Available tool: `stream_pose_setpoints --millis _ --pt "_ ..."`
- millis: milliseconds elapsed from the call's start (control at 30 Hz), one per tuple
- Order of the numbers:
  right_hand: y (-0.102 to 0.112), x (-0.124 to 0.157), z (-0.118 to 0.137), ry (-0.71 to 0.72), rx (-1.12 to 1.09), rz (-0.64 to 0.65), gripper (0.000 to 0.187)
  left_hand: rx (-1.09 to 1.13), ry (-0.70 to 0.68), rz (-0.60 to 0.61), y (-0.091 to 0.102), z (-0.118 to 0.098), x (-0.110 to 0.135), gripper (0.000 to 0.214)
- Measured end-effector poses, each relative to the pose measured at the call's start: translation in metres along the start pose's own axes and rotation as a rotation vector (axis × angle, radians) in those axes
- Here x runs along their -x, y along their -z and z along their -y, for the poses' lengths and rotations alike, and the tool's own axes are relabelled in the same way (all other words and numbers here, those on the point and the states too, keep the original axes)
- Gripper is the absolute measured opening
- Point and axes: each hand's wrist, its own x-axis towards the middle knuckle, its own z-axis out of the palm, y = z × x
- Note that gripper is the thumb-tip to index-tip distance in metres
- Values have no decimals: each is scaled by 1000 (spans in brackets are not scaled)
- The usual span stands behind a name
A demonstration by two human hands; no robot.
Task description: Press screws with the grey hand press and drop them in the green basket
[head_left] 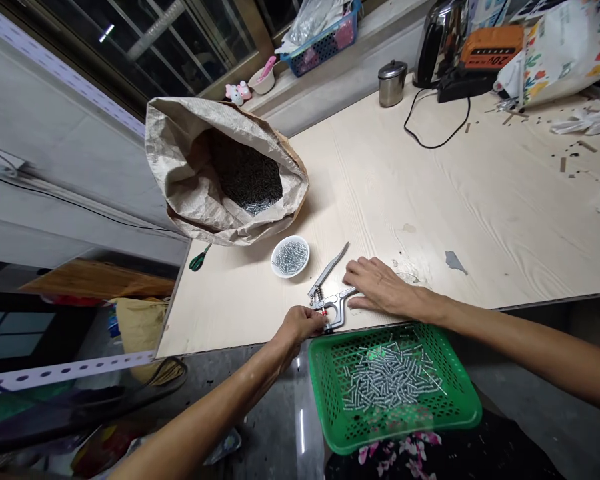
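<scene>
A pair of grey metal snap pliers (334,301) lies at the table's front edge, its handles spread and a coil spring between them. My left hand (303,323) is closed at the jaw end, thumb and fingers pinched together; what they hold is hidden. My right hand (380,287) rests on the table by the lower handle's end, thumb apart from the loosely bent fingers. Just below, a green plastic basket (325,427) holds many small ridged metal pieces (393,377) that look like springs. Beyond the pliers stands a white bowl (274,260) of small metal pieces (291,256).
A large open woven sack (180,153) of dark metal pieces stands at the back left. Green-handled scissors (198,260) lie at the left edge. Farther back are a lidded metal canister (393,83), a kettle (437,43), a black cable (443,143) and a flowered bag (563,57).
</scene>
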Motion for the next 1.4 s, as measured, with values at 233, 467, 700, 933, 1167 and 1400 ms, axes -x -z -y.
stream_pose_setpoints --millis 233,467,700,933,1167,1400 --pt "-9 -35 -31 133 59 104 102 -22 63 -44 -2 -3 -3 33" --pt "-11 -40 -50 181 58 83 103 28 11 3 -2 -7 5 40" --pt "9 -35 -40 126 93 139 77 -4 -16 7 -2 -4 3 45" --pt "16 -30 -32 70 126 199 60 -436 -182 -193 -6 -2 14 30" --pt "30 -23 -20 20 65 246 39 -964 -866 -336 -32 -34 -1 52" --pt "37 -11 -22 -13 -11 251 36 -1091 -882 -138 -25 -55 -26 50"
